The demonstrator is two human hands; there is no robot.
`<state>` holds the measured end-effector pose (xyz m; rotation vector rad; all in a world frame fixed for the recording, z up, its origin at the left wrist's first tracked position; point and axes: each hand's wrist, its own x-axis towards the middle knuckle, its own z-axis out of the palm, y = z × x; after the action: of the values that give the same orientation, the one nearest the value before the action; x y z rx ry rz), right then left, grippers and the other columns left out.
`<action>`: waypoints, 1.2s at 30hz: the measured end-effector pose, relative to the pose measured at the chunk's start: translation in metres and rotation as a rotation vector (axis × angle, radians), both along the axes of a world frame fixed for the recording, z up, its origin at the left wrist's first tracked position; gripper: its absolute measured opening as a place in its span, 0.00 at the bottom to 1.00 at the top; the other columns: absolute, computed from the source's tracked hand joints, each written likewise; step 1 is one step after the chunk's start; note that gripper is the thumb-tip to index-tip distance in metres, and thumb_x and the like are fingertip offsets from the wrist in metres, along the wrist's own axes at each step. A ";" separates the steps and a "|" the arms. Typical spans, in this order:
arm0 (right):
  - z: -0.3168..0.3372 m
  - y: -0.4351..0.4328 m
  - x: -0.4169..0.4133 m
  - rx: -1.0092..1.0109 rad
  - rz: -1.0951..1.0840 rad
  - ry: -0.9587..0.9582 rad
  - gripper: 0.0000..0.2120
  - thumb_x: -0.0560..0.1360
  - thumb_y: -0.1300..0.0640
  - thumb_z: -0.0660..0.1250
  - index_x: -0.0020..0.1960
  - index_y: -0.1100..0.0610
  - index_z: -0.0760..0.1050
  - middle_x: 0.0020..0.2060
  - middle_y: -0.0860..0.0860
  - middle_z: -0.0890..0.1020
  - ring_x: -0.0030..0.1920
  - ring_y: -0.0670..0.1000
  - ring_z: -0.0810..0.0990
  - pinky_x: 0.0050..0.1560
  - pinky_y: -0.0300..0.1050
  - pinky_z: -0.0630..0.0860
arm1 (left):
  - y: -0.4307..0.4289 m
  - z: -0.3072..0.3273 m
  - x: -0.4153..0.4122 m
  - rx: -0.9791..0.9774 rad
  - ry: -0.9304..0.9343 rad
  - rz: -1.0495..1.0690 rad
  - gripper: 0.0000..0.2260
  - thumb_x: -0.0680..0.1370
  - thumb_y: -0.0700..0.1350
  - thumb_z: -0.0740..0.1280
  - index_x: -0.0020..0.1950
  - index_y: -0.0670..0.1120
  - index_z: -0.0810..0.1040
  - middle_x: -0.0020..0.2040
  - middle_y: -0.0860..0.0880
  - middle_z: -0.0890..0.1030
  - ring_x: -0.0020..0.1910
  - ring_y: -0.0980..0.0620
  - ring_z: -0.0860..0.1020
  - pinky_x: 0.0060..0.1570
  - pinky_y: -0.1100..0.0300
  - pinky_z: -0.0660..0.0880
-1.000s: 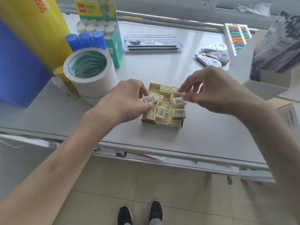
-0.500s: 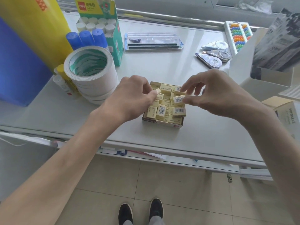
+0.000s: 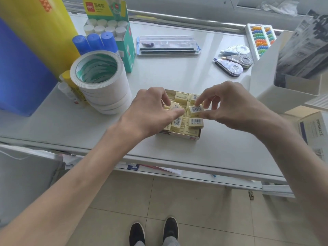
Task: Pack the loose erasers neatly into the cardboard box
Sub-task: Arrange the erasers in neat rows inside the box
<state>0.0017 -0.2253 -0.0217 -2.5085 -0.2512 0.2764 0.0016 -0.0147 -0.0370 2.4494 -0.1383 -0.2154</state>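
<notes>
"Where are the erasers?"

"All in the box, on the table near its front edge. The lower ones sit in rows, and a few lie loose on top."

"And the hands?"

"The right hand pinches one top eraser by its long sides, thumb and forefinger. The left hand curls over a second eraser. Whether it's pinching or merely pressing, I can't tell."

"Tricky to handle?"

"I'd say not. They're light, firm little blocks, though the paper sleeves look a bit slick. Take them by the sides, lay them flat, and mind the thin box wall."
</notes>
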 end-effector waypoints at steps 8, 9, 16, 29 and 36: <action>0.000 -0.001 0.001 -0.021 0.002 0.009 0.07 0.69 0.56 0.79 0.45 0.50 0.83 0.38 0.49 0.80 0.38 0.54 0.81 0.33 0.52 0.81 | -0.005 -0.001 0.003 0.039 -0.070 -0.020 0.11 0.70 0.56 0.73 0.43 0.49 0.80 0.42 0.49 0.81 0.41 0.51 0.80 0.44 0.56 0.80; 0.000 -0.001 0.001 -0.027 0.003 0.008 0.07 0.69 0.56 0.79 0.45 0.50 0.83 0.38 0.49 0.80 0.38 0.53 0.81 0.32 0.50 0.81 | -0.006 0.000 0.003 0.033 -0.075 -0.004 0.11 0.71 0.56 0.71 0.42 0.49 0.80 0.41 0.49 0.81 0.41 0.50 0.81 0.44 0.55 0.80; 0.003 -0.004 -0.002 -0.021 0.006 0.032 0.08 0.69 0.57 0.78 0.46 0.49 0.83 0.37 0.46 0.81 0.37 0.53 0.82 0.34 0.52 0.81 | -0.004 0.004 0.003 0.056 -0.016 0.132 0.13 0.75 0.55 0.66 0.41 0.47 0.82 0.43 0.45 0.82 0.45 0.45 0.80 0.49 0.54 0.78; 0.005 -0.004 -0.001 -0.029 -0.003 0.069 0.09 0.69 0.58 0.77 0.46 0.48 0.82 0.37 0.45 0.82 0.37 0.54 0.83 0.35 0.53 0.83 | 0.006 0.001 0.000 0.029 0.025 0.206 0.11 0.76 0.53 0.68 0.44 0.47 0.83 0.41 0.47 0.83 0.45 0.49 0.79 0.46 0.60 0.74; 0.013 -0.007 -0.003 -0.026 -0.006 0.070 0.10 0.70 0.58 0.77 0.50 0.49 0.82 0.38 0.45 0.82 0.38 0.52 0.84 0.34 0.53 0.83 | -0.008 0.005 0.007 0.102 -0.014 0.149 0.17 0.72 0.57 0.69 0.54 0.46 0.79 0.49 0.47 0.80 0.50 0.45 0.79 0.50 0.55 0.76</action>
<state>-0.0013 -0.2323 -0.0088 -2.5198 -0.2129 0.3659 0.0087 -0.0224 -0.0322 2.5495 0.0502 -0.1435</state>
